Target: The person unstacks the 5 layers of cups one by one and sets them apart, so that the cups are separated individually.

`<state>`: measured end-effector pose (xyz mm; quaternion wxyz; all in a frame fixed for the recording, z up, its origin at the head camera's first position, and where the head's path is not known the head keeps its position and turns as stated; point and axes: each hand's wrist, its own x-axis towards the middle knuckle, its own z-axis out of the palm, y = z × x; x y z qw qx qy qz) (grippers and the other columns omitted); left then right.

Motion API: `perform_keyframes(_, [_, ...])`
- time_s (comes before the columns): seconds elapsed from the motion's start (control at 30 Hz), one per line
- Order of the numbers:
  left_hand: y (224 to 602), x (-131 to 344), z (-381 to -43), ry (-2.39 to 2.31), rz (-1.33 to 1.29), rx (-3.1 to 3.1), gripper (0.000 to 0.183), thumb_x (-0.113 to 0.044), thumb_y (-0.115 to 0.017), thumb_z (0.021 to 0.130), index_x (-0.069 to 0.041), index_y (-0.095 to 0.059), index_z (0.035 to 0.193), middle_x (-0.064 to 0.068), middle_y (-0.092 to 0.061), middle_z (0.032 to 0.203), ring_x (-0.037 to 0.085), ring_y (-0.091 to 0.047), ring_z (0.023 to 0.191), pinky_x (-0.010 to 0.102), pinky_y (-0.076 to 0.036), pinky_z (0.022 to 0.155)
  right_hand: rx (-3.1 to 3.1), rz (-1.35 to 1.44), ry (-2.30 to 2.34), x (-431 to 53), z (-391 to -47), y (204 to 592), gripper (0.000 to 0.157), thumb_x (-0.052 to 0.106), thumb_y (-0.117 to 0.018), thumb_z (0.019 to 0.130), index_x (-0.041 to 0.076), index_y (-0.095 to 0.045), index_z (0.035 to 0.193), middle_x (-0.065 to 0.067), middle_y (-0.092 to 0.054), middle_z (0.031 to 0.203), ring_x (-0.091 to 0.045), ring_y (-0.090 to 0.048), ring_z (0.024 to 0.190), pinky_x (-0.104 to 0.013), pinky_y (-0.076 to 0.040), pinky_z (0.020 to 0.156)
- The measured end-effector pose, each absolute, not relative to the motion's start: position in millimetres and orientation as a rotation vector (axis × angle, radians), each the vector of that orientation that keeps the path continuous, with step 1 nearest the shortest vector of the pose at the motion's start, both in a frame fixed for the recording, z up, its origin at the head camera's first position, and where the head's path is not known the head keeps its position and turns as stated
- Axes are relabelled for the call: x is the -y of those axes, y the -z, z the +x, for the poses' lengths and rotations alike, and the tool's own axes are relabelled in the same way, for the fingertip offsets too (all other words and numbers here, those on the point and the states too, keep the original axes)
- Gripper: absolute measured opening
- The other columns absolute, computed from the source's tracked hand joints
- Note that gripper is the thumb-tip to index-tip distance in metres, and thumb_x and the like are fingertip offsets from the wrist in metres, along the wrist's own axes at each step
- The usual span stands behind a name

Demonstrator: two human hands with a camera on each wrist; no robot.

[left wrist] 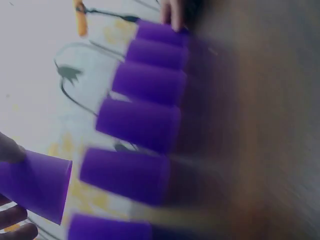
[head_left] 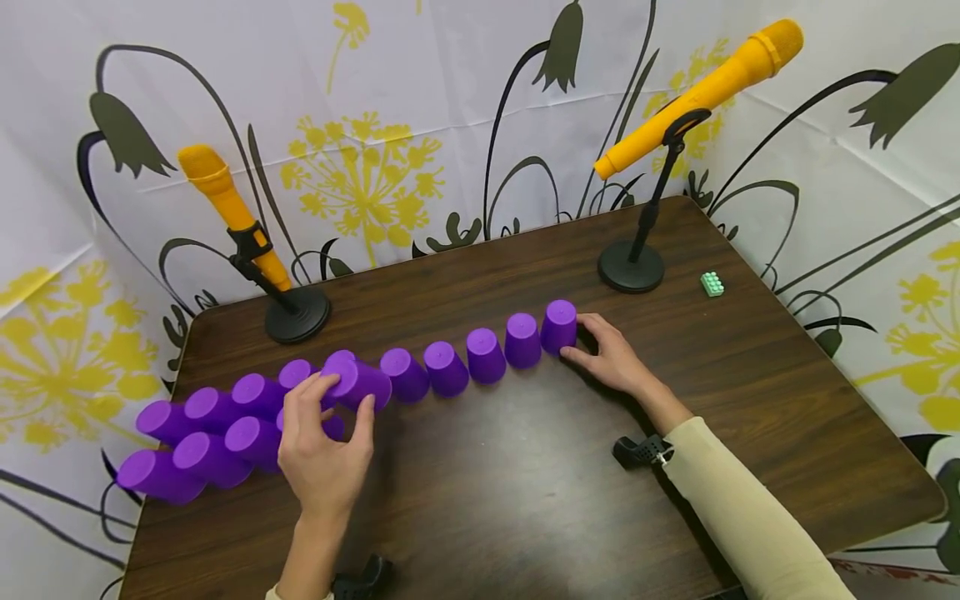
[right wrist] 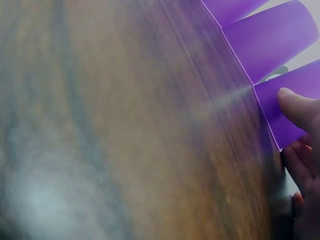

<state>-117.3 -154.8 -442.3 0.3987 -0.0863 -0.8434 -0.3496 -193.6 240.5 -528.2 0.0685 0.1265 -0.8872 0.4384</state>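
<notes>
Purple plastic cups stand upside down on the table, several in a slanting row that ends with the rightmost cup (head_left: 559,327). Thumb and fingers of my left hand (head_left: 322,467) grip one purple cup (head_left: 363,387), tilted and raised above the table; the left wrist view shows this held cup (left wrist: 37,185) apart from the row. My right hand (head_left: 617,360) holds the rightmost cup at its sides, and that cup stays on the tabletop. In the right wrist view, the thumb (right wrist: 297,107) presses against this cup (right wrist: 272,117). My left hand partly hides the cups behind it.
More cups form a back row (head_left: 210,408) and a front row (head_left: 210,458) at the left. Yellow microphones on black stands rise at the back left (head_left: 228,200) and back right (head_left: 697,96). A small green toy brick (head_left: 712,284) lies at the right of the brown table (head_left: 525,483).
</notes>
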Motion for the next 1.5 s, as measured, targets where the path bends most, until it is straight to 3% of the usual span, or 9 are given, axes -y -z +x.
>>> perform_keyframes(0.13, [462.9, 173.2, -109.6, 0.745, -0.112, 2.265, 0.042, -0.02, -0.083, 0.074, -0.008, -0.067, 0.111, 0.008, -0.065, 0.111, 0.026, -0.062, 0.093, 0.029, -0.048, 0.067, 2.676, 0.362, -1.32, -241.9, -193.3, 529.0, 0.052, 0.021, -0.075, 0.088, 0.001, -0.056, 0.131, -0.015, -0.056, 0.131, -0.031, -0.05, 0.126, -0.048, -0.035, 0.107])
perform_keyframes(0.27, [476.3, 180.7, -106.5, 0.658, -0.05, 2.36, 0.041, -0.022, -0.084, 0.074, -0.011, -0.066, 0.11, 0.008, -0.063, 0.101, 0.025, -0.06, 0.074, 0.043, -0.046, 0.054, 2.691, 0.355, -1.326, -242.8, -192.8, 530.3, 0.052, 0.022, -0.075, 0.088, 0.002, -0.055, 0.133, -0.015, -0.055, 0.132, -0.031, -0.049, 0.126, -0.048, -0.035, 0.107])
perform_keyframes(0.43, [481.9, 182.0, -109.6, 0.621, -0.025, 2.417, 0.042, -0.023, -0.084, 0.074, -0.014, -0.066, 0.11, 0.008, -0.063, 0.096, 0.021, -0.056, 0.057, 0.046, -0.042, 0.044, 2.692, 0.349, -1.331, -244.1, -192.0, 530.9, 0.053, 0.023, -0.074, 0.089, 0.002, -0.055, 0.133, -0.015, -0.055, 0.132, -0.031, -0.049, 0.127, -0.048, -0.035, 0.107])
perform_keyframes(0.63, [484.9, 180.5, -112.5, 0.601, 0.008, 2.451, 0.043, -0.023, -0.086, 0.072, -0.016, -0.065, 0.11, 0.009, -0.064, 0.097, 0.028, -0.053, 0.053, 0.051, -0.04, 0.043, 2.691, 0.358, -1.328, -243.9, -192.8, 531.1, 0.052, 0.023, -0.074, 0.089, 0.002, -0.055, 0.133, -0.015, -0.055, 0.132, -0.03, -0.049, 0.127, -0.047, -0.035, 0.107])
perform_keyframes(0.83, [486.6, 180.8, -111.5, 0.6, 0.032, 2.472, 0.044, -0.022, -0.086, 0.073, -0.016, -0.064, 0.111, 0.012, -0.065, 0.103, 0.04, -0.057, 0.057, 0.055, -0.041, 0.044, 2.694, 0.357, -1.315, -242.8, -192.8, 530.6, 0.052, 0.022, -0.074, 0.088, 0.001, -0.056, 0.132, -0.015, -0.055, 0.132, -0.031, -0.049, 0.126, -0.047, -0.035, 0.107])
perform_keyframes(1.07, [478.2, 175.7, -107.5, 0.58, -0.007, 2.463, 0.053, -0.021, -0.087, 0.072, -0.013, -0.062, 0.118, 0.01, -0.06, 0.121, 0.039, -0.058, 0.055, 0.054, -0.045, 0.043, 2.687, 0.378, -1.304, -241.8, -193.6, 528.1, 0.053, 0.021, -0.075, 0.088, 0.0, -0.055, 0.132, -0.016, -0.056, 0.131, -0.031, -0.05, 0.126, -0.048, -0.035, 0.107])
perform_keyframes(1.2, [465.4, 166.2, -108.9, 0.553, -0.077, 2.418, 0.054, -0.024, -0.084, 0.075, -0.011, -0.062, 0.123, 0.012, -0.056, 0.127, 0.04, -0.064, 0.078, 0.054, -0.051, 0.053, 2.688, 0.378, -1.312, -242.1, -193.4, 527.9, 0.053, 0.021, -0.075, 0.088, 0.0, -0.055, 0.132, -0.016, -0.056, 0.131, -0.031, -0.049, 0.126, -0.048, -0.035, 0.107])
perform_keyframes(1.3, [456.5, 155.2, -114.4, 0.519, -0.173, 2.402, 0.051, -0.023, -0.081, 0.079, -0.011, -0.062, 0.125, 0.012, -0.057, 0.127, 0.038, -0.058, 0.094, 0.052, -0.051, 0.061, 2.69, 0.373, -1.314, -242.0, -193.3, 528.4, 0.053, 0.022, -0.075, 0.088, 0.001, -0.055, 0.133, -0.015, -0.056, 0.131, -0.031, -0.049, 0.127, -0.047, -0.035, 0.107])
perform_keyframes(1.5, [445.8, 130.4, -129.7, 0.341, -0.311, 2.555, 0.064, -0.023, -0.083, 0.077, -0.012, -0.058, 0.134, 0.015, -0.057, 0.13, 0.036, -0.047, 0.09, 0.046, -0.045, 0.059, 2.687, 0.37, -1.312, -241.1, -193.2, 529.4, 0.053, 0.022, -0.075, 0.088, 0.0, -0.055, 0.132, -0.015, -0.056, 0.131, -0.031, -0.049, 0.126, -0.048, -0.035, 0.107])
